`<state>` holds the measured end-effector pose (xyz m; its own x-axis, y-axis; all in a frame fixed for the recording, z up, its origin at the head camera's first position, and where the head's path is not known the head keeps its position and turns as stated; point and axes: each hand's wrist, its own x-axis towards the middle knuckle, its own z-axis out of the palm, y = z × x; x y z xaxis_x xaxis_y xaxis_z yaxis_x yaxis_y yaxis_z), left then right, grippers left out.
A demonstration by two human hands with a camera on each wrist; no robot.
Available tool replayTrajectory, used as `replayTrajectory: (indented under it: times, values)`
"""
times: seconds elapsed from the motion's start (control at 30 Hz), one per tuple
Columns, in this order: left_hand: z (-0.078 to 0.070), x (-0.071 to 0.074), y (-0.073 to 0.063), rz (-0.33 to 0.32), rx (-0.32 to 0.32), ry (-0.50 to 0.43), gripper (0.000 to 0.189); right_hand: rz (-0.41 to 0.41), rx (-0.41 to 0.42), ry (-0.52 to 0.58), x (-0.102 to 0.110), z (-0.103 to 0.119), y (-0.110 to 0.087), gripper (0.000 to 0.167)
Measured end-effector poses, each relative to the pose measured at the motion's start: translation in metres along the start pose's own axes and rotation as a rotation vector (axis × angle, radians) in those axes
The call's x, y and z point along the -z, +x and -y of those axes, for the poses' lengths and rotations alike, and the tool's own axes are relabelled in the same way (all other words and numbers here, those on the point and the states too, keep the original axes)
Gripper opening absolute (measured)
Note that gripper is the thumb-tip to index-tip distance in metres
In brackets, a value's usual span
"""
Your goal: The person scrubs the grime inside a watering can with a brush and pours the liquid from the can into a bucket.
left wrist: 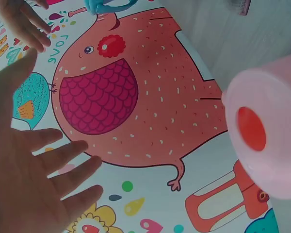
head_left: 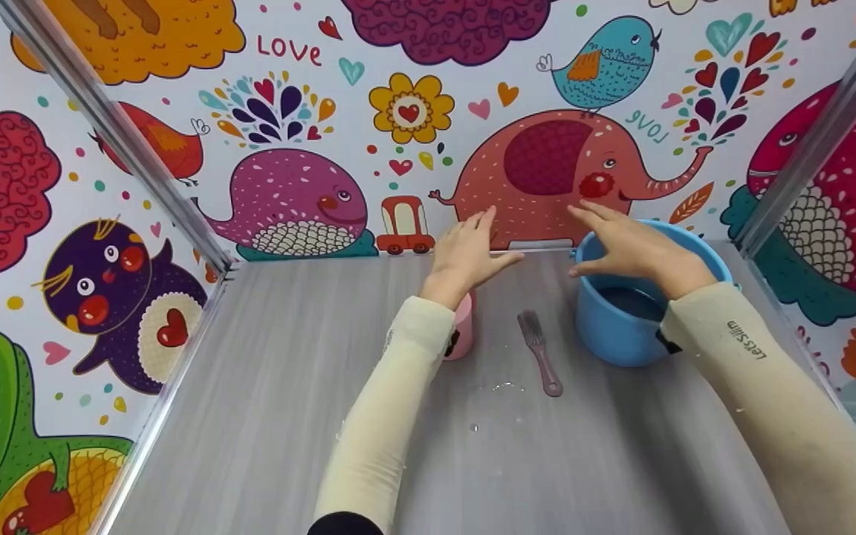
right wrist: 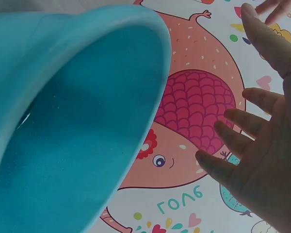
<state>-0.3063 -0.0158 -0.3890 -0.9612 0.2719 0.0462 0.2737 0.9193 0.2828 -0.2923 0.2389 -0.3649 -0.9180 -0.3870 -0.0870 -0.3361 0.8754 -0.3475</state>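
My left hand is raised with fingers extended and thumb spread, holding nothing. Below it stands a pink cup, mostly hidden by my wrist in the head view; the left wrist view shows its pale pink side with a red spot. My right hand hovers over a blue bucket, fingers apart and holding nothing. Dark-looking water shows inside the bucket. Between cup and bucket, a pinkish brush lies on the table, bristle end pointing away from me.
The grey wood-grain table carries small water drops near the brush. Walls printed with cartoon animals close it in at the back and both sides, with metal strips at the corners.
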Motion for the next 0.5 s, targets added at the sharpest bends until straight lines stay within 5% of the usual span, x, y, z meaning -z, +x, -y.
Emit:
replayTrajectory:
  times: [0.5]
  values:
    - [0.005, -0.031, -0.015, 0.051, 0.021, -0.13, 0.07, -0.007, 0.037, 0.022, -0.014, 0.019, -0.011, 0.09]
